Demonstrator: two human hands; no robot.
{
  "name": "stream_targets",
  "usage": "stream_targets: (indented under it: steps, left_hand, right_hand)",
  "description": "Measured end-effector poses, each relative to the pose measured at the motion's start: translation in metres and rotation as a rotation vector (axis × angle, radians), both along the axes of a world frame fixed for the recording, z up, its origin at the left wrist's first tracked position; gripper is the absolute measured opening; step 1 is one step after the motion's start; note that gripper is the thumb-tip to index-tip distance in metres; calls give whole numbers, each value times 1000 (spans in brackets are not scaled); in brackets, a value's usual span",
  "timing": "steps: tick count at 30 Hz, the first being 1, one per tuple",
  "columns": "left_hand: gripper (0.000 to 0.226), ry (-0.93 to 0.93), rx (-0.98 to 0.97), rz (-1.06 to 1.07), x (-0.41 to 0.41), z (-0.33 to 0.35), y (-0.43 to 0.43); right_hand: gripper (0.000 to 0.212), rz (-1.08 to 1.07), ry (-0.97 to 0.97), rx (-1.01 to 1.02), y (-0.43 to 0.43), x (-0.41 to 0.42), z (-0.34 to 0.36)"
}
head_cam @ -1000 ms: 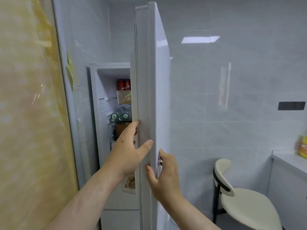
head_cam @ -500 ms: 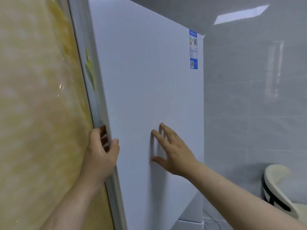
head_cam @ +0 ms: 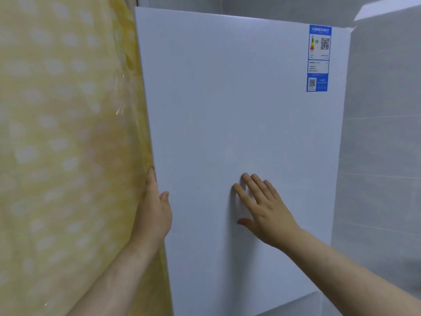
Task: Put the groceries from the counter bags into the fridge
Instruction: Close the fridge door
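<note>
The white fridge door fills the middle of the view, swung shut or nearly shut against the yellow-patterned door on its left. A blue energy label sits at the white door's upper right. My left hand rests at the door's left edge, fingertips tucked into the seam between the two doors. My right hand lies flat on the door front, fingers spread, holding nothing. The fridge's inside and the groceries are hidden.
A grey tiled wall stands to the right of the fridge. A lower white fridge panel shows at the bottom right.
The door has swung from edge-on and open to closed against the left door. My right hand moved from the door's edge to its flat front. The fridge shelves and the chair went out of view.
</note>
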State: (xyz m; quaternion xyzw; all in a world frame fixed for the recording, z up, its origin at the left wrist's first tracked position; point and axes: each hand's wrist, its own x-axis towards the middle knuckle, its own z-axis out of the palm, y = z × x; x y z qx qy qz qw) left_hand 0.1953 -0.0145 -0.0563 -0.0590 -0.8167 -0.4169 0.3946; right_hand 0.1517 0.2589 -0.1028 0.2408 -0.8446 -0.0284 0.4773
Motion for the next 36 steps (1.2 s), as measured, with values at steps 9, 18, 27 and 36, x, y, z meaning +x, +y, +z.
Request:
stream_targets:
  steps: [9,18,27,36]
  left_hand:
    - [72,231,-404,235,-58,-34,9]
    - [83,284,-680,254,-118,-22,32]
    - [80,275,-690,163,-169,-26,33]
    - [91,252,-640,59,-228,-32,36]
  right_hand:
    - [78,-90,111,-143,19,-46,0]
    - [75,-207,169,-133,43,-77,11]
    - [58,-246,228,-58,48,-99,10]
    - [54,-314,204,-18,43,-125,9]
